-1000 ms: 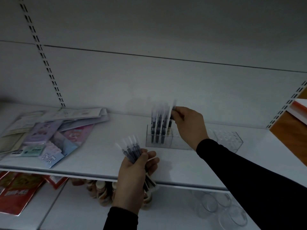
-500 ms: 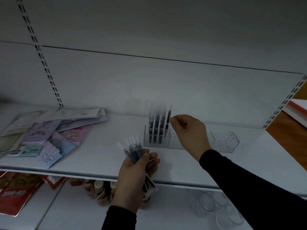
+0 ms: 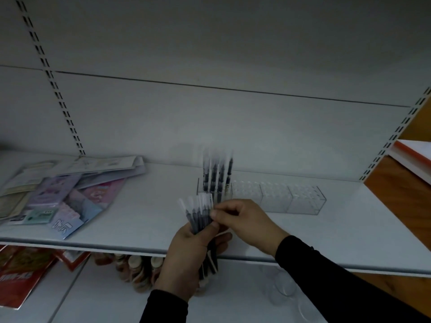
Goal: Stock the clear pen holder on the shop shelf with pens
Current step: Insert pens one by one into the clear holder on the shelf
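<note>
A long clear pen holder [image 3: 277, 198] with rows of holes lies on the white shelf [image 3: 144, 227]. Several dark pens with pale caps [image 3: 215, 176] stand upright in its left end. In front of the shelf edge my left hand [image 3: 191, 255] grips a bundle of the same pens [image 3: 198, 212], caps up. My right hand [image 3: 245, 221] has come across to that bundle, and its thumb and forefinger pinch the rightmost pen just below the cap.
A loose pile of flat stationery packets [image 3: 58, 190] covers the shelf's left part. Below the shelf are red packets [image 3: 21, 271], small bottles [image 3: 137, 269] and clear round containers [image 3: 282, 285]. A wooden surface [image 3: 405, 206] adjoins on the right.
My right hand left the pens standing in the holder and moved down and left to the bundle in my left hand. The left hand kept its grip.
</note>
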